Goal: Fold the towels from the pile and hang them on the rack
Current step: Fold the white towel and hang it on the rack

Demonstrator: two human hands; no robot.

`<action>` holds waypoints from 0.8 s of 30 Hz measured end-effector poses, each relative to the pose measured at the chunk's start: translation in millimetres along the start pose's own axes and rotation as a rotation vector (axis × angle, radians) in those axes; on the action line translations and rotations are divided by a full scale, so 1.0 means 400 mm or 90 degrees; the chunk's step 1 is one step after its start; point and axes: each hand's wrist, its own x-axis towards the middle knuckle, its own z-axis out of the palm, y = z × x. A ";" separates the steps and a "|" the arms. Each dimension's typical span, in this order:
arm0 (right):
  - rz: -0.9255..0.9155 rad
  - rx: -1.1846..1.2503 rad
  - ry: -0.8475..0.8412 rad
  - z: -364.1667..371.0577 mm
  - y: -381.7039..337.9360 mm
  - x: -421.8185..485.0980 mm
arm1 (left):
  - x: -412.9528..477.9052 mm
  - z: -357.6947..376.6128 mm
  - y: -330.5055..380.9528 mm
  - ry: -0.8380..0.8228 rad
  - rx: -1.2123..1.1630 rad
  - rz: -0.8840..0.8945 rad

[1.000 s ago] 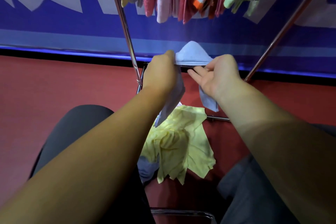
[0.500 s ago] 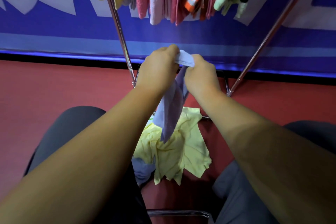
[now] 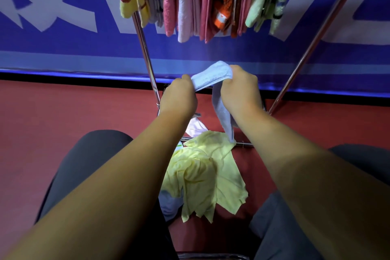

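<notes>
While our fingers (image 3: 186,78) curl round the two ends of a short folded span of the blue towel (image 3: 211,75), that span stretches almost level between both hands, raised just over the far end of the pile. Our left hand (image 3: 178,97) grips the near-left end, knuckles toward us. Our right hand (image 3: 239,91) grips the far-right end, which sits slightly higher. The rest of the blue towel drops from under the right hand, along the wrist, and its lower corner reaches the far edge of the yellow towel (image 3: 202,172).

That yellow towel lies crumpled on top of the pile on the floor (image 3: 52,116), between our knees in dark trousers (image 3: 84,164). A pale pink cloth (image 3: 197,127) shows at the pile's far side and a bluish one (image 3: 168,203) at its near left.

Beyond our hands the rack (image 3: 145,48) stands on slanted metal legs. Its folded towels (image 3: 183,2), yellow striped, pink, white, orange and green, hang packed side by side at the top. Behind it runs a blue banner (image 3: 63,53) with white shapes.
</notes>
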 end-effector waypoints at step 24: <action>-0.039 0.105 0.153 -0.402 -0.237 -0.023 | -0.029 -0.293 0.128 0.070 -0.150 -0.021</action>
